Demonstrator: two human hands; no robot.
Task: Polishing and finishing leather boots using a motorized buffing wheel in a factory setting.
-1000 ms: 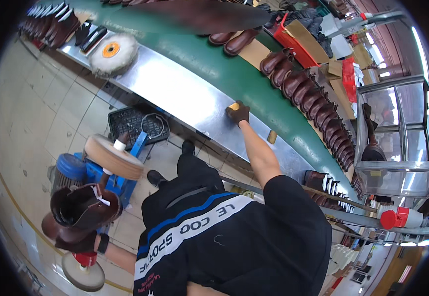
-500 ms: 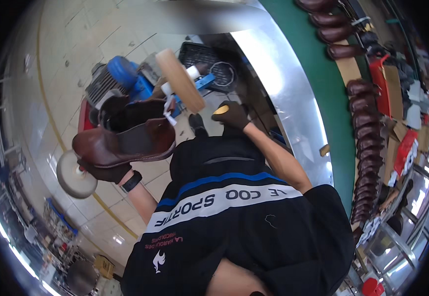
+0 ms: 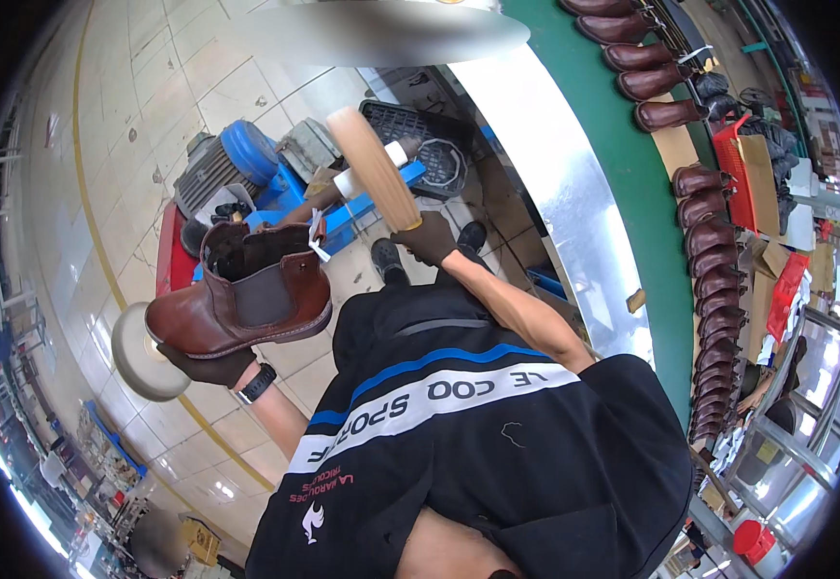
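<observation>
My left hand [image 3: 206, 364], in a dark glove, is closed on the toe end of a brown leather ankle boot [image 3: 290, 291], holding it from beneath. The boot has a dark elastic side panel and a white tie at its top. My gloved right hand [image 3: 427, 239] is closed at the lower edge of a tan buffing wheel [image 3: 374, 166]. It holds a small yellow piece [image 3: 417, 226], mostly hidden between glove and wheel. Just beyond my left hand is a second, pale round wheel [image 3: 140, 359].
A blue-framed machine with a motor [image 3: 210, 172] stands on the tiled floor. Black crates [image 3: 396, 118] sit behind the wheel. To the right runs a green-topped bench [image 3: 623, 183] with a metal edge, carrying rows of brown boots [image 3: 714, 261] and a red basket [image 3: 737, 174].
My right hand has moved left and down, bringing the yellow piece to the wheel's lower edge. The boot in my left hand has shifted slightly.
</observation>
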